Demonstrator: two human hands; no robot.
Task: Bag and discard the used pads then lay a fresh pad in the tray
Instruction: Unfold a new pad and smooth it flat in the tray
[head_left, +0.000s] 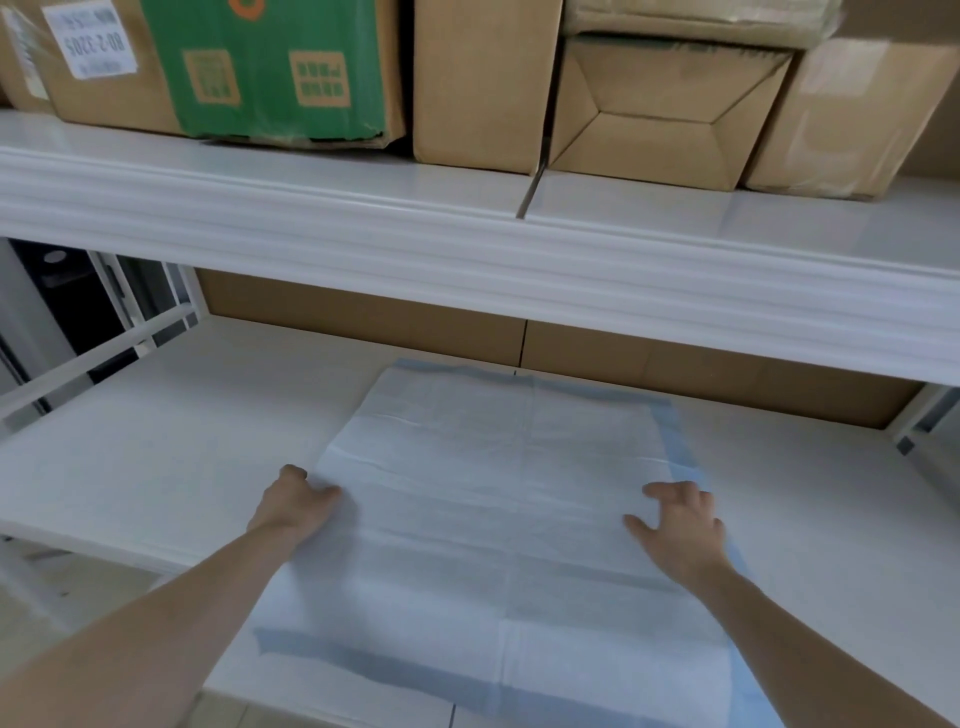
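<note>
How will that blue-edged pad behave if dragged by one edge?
The pad is probably floppy: fold creases cross its thin sheet. Likely light, so it may slide on the smooth white shelf. The near edge overhangs and would likely droop.

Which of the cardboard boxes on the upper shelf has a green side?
The box second from the left; its facing side is printed green with tan squares, while the other boxes are plain brown.
</note>
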